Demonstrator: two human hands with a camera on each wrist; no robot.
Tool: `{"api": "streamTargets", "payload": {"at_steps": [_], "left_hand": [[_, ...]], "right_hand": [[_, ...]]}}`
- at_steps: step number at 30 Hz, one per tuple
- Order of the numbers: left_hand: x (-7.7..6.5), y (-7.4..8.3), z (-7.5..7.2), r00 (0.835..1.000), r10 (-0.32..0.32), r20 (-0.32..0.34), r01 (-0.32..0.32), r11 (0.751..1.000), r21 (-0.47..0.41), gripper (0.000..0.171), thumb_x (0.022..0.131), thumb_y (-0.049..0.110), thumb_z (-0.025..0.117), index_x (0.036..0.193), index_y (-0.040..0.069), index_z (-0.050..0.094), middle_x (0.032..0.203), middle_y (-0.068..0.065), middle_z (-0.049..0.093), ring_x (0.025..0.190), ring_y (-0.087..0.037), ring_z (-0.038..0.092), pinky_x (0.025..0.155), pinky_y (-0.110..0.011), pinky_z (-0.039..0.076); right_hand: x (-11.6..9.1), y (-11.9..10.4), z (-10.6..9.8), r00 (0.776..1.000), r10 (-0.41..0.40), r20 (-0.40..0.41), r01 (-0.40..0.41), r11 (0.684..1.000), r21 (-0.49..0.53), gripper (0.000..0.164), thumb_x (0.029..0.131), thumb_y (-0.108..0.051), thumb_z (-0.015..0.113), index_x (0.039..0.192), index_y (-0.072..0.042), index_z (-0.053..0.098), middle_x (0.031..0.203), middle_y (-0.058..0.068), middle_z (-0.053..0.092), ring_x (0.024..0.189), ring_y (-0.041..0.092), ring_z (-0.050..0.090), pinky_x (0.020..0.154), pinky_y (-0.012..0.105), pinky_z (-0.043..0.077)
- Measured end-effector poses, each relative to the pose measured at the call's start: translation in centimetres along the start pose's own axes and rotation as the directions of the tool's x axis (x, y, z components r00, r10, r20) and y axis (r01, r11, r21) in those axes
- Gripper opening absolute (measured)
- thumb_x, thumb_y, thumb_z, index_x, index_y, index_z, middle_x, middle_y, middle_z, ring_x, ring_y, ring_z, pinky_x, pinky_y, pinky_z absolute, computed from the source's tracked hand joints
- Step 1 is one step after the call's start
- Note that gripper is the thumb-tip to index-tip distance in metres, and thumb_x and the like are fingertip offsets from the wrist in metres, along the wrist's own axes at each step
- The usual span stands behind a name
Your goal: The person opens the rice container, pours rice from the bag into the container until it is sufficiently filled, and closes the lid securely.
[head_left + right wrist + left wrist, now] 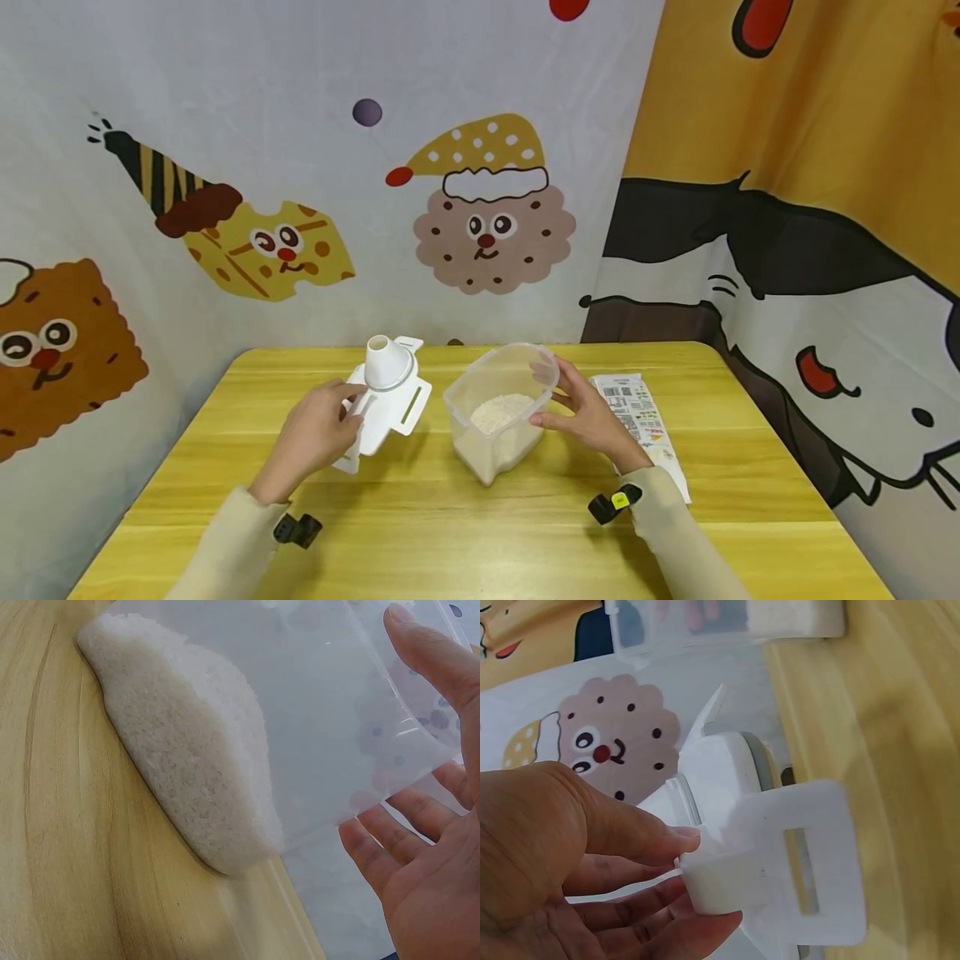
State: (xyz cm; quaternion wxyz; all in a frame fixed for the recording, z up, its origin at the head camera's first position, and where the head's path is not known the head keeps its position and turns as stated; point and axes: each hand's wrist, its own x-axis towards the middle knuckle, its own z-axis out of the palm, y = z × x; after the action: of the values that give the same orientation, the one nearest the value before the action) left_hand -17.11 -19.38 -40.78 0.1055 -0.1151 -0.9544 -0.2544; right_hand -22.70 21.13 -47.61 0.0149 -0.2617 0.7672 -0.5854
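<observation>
A white plastic lid with side flaps and a cone-shaped spout [387, 367] hangs above the table's left half. My left hand [318, 425] pinches it by a raised part, thumb on one side and fingers on the other, as the left wrist view shows for the lid [810, 862]. To its right is a clear plastic container [468, 400], open at the top and partly filled with white rice [187, 742]. My right hand [588, 417] holds the container by its right side near the rim, thumb in front and fingers around behind.
A flat printed packet [637, 417] lies on the wooden table [420, 533], right of the container and partly under my right forearm. Behind the table hangs a curtain [300, 125] with cartoon figures.
</observation>
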Motion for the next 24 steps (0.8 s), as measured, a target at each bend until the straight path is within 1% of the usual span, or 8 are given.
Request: {"api": "streamTargets", "payload": {"at_steps": [7,12,16,21,24], "left_hand": [[0.4,0.9,-1.1,1.000,0.010,-0.011,-0.010,1.000,0.011,0.036,0.088,0.004,0.068,0.124,-0.001,0.071,0.098,-0.014,0.068,0.073,-0.018,0.059,0.055,-0.030,0.045],[0.7,1.5,-1.7,0.999,0.039,-0.036,-0.038,0.999,0.027,0.036,0.087,0.003,0.068,0.123,-0.001,0.071,0.103,-0.017,0.069,0.075,-0.020,0.062,0.057,-0.030,0.046],[1.0,1.9,-2.2,0.996,0.057,-0.061,-0.056,0.998,0.028,0.036,0.088,0.003,0.068,0.123,0.000,0.072,0.097,-0.015,0.068,0.074,-0.021,0.060,0.056,-0.030,0.046],[1.2,2.8,-2.7,0.992,0.091,-0.092,-0.089,0.996,0.025,0.034,0.088,0.003,0.067,0.122,0.001,0.073,0.098,-0.014,0.068,0.073,-0.021,0.060,0.057,-0.030,0.046],[1.4,3.4,-3.0,0.986,0.124,-0.111,-0.121,0.992,0.034,0.033,0.088,0.003,0.067,0.120,0.001,0.074,0.099,-0.013,0.069,0.074,-0.021,0.062,0.058,-0.031,0.047]], "right_hand": [[0.0,0.0,0.0,1.000,0.008,-0.003,-0.008,1.000,-0.002,0.096,0.088,-0.009,0.080,0.163,-0.030,0.024,0.163,0.013,0.040,0.152,0.034,0.037,0.120,0.056,0.035],[0.0,0.1,-0.1,1.000,-0.002,-0.002,0.002,1.000,-0.009,0.096,0.088,-0.009,0.080,0.163,-0.030,0.025,0.163,0.013,0.040,0.152,0.034,0.037,0.120,0.055,0.035],[0.1,0.5,-0.1,1.000,-0.008,0.000,0.008,1.000,-0.012,0.095,0.089,-0.008,0.080,0.163,-0.030,0.025,0.162,0.013,0.041,0.152,0.034,0.037,0.120,0.054,0.035],[0.1,0.8,0.0,1.000,-0.022,0.004,0.023,1.000,-0.011,0.093,0.090,-0.007,0.078,0.163,-0.026,0.024,0.162,0.016,0.040,0.151,0.038,0.036,0.119,0.058,0.034],[0.1,0.7,0.0,1.000,-0.022,-0.001,0.022,1.000,-0.016,0.093,0.090,-0.007,0.078,0.163,-0.026,0.025,0.162,0.016,0.040,0.151,0.037,0.037,0.119,0.058,0.034]]}}
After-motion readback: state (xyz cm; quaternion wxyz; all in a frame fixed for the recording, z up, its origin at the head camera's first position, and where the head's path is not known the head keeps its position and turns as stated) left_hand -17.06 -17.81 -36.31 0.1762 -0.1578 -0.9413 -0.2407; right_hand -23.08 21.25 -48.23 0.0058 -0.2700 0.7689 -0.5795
